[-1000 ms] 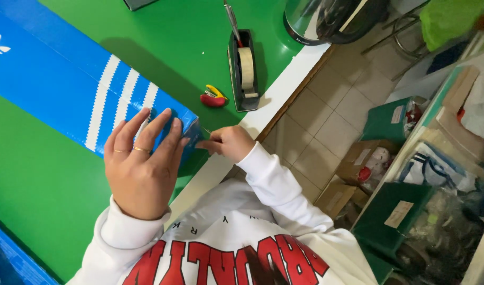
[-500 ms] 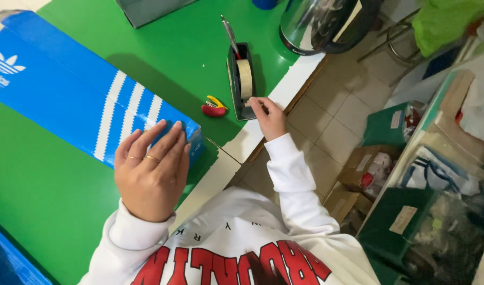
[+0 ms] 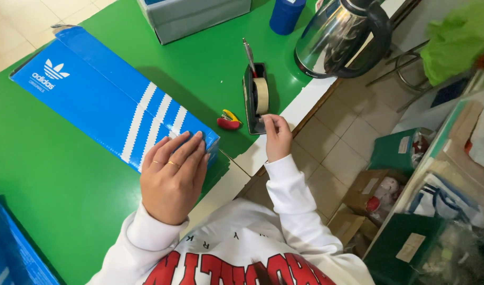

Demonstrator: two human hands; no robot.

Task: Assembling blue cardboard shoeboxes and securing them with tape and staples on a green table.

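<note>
Long blue striped shoebox (image 3: 102, 100) flat on green table; black dispenser (image 3: 254, 100) with beige tape roll near its edge.
</note>
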